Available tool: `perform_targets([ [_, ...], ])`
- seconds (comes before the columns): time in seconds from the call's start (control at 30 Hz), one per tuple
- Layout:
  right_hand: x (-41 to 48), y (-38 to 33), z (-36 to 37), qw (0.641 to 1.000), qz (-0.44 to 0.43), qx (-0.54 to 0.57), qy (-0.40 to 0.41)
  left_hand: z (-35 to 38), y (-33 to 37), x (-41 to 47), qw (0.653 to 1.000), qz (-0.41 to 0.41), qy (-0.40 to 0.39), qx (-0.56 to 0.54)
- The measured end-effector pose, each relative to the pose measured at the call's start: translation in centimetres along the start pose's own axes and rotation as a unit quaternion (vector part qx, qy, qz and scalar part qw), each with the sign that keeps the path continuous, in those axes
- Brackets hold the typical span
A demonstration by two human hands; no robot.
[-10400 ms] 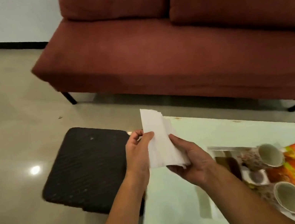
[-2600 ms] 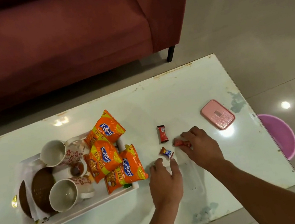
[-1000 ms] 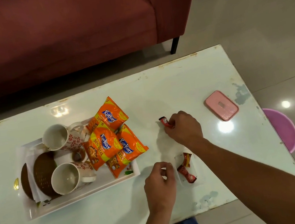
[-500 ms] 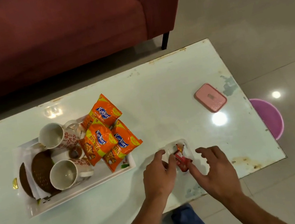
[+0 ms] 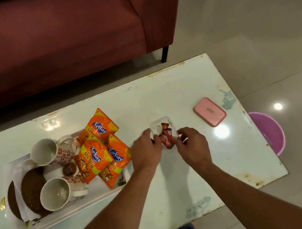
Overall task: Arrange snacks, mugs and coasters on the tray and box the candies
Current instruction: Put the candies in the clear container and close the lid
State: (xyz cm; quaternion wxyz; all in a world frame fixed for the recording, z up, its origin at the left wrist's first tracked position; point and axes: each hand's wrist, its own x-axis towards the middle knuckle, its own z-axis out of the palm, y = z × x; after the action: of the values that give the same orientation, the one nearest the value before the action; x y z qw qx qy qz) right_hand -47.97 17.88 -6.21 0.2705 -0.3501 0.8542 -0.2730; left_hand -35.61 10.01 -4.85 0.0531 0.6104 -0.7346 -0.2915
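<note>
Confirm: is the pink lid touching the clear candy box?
Apart. Head view shows bare tabletop between the pink lid and the clear candy box.

Far snack packet (image 5: 99,127): brand "Kurkure" in white on a blue patch; "50%" near its left edge, "5" at the top corner.
Middle snack packet (image 5: 93,158): "Kurkure", "50% EXTRA", "5" at the top.
Right snack packet (image 5: 117,157): "Kurkure"; below it "XTRA", the first letter covered.
Candy wrappers (image 5: 167,138) in the clear box (image 5: 156,126): print too small to read.
Tray (image 5: 63,215): dark print on the near rim, illegible.
</note>
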Motion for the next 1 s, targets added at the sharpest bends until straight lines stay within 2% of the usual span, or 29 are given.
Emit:
perform_targets([
  [0.2,2.7,-0.7,1.0,0.996,-0.028,-0.074,-0.039,-0.3,-0.1,2.5,0.997,-0.023,-0.040,0.057],
  [0.27,3.0,-0.4,-0.1,0.995,-0.056,-0.084,0.003,-0.3,-0.2,2.3,0.997,-0.021,-0.049,0.060],
  [0.33,4.2,0.5,-1.8,0.988,-0.084,-0.102,0.079,-0.3,-0.3,2.2,0.998,-0.029,-0.043,0.042],
  [0.4,6.4,2.1,-3.7,0.977,-0.068,-0.159,0.127,-0.4,-0.4,2.3,0.998,-0.047,-0.030,0.011],
  [0.43,7.4,2.9,-4.5,0.974,-0.033,-0.185,0.129,-0.4,-0.4,2.4,0.998,-0.054,-0.024,0.000],
  [0.53,9.5,5.2,-6.2,0.967,0.075,-0.241,0.045,-0.3,-0.4,2.6,0.998,-0.059,-0.027,-0.004],
  [0.6,9.8,6.0,-6.6,0.962,0.077,-0.261,-0.010,0.0,-0.6,2.7,0.997,-0.062,-0.032,-0.011],
  [0.73,9.3,5.2,-6.8,0.966,0.055,-0.251,0.008,0.4,-0.8,3.0,0.995,-0.077,-0.034,-0.053],
  [0.8,8.1,3.4,-6.4,0.978,0.062,-0.196,0.037,0.4,-0.7,3.0,0.994,-0.084,-0.035,-0.059],
  [0.9,4.9,-0.7,-4.5,0.992,0.013,-0.090,0.082,0.3,-0.6,2.9,0.991,-0.100,-0.035,-0.081],
  [1.0,1.8,-3.6,-1.7,0.994,-0.025,-0.082,0.067,0.4,-0.4,2.8,0.985,-0.136,-0.056,-0.092],
])
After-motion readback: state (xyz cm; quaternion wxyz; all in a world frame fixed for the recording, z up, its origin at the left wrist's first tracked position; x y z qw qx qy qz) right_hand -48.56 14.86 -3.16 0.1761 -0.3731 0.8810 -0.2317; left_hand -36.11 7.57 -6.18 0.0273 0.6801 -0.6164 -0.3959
